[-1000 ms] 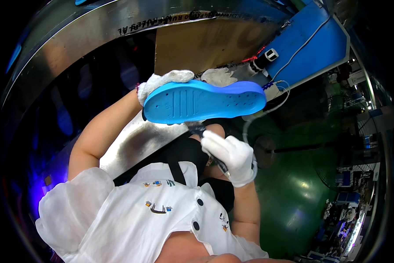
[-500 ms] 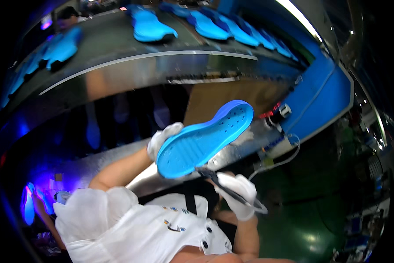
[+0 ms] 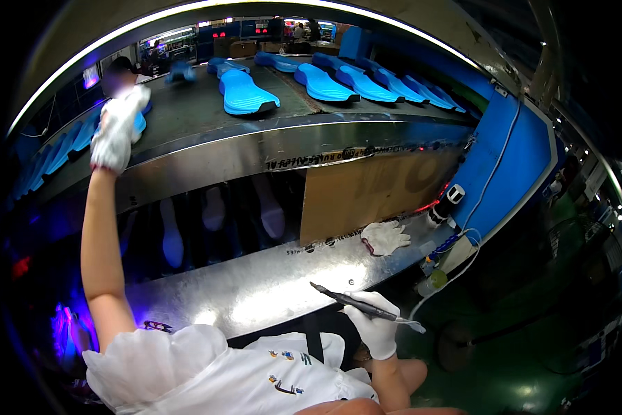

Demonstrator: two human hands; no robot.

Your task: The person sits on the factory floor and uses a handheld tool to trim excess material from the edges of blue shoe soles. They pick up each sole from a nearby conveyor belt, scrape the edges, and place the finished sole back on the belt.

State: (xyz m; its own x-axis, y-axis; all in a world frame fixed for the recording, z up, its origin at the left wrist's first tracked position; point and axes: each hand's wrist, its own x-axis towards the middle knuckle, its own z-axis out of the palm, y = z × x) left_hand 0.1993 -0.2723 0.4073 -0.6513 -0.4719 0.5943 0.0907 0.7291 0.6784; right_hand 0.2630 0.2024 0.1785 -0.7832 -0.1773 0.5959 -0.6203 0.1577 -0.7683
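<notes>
My left hand (image 3: 116,131), in a white glove, reaches far out at the end of a straight arm over the upper belt. It is at a blue shoe sole (image 3: 139,124) that shows beside it; blur and the glove hide the fingers, so whether they grip it cannot be seen. My right hand (image 3: 374,324), also gloved in white, is closed around a slim black pen-like tool (image 3: 345,298) above the near edge of the metal ledge. The tool's dark pointed end aims up and left; a pale clear piece sticks out at its other end.
Several blue soles (image 3: 247,93) lie on the dark belt (image 3: 186,114). Below it are a cardboard sheet (image 3: 373,194), a loose white glove (image 3: 385,238) on the metal ledge (image 3: 255,294), and small red-handled snips (image 3: 159,326). A white cable (image 3: 494,166) hangs at right. A person is beyond the belt.
My left hand has swung up and left from the ledge to the belt; the sole it held in front of me is gone from there. My right hand keeps the tool, now away from any sole.
</notes>
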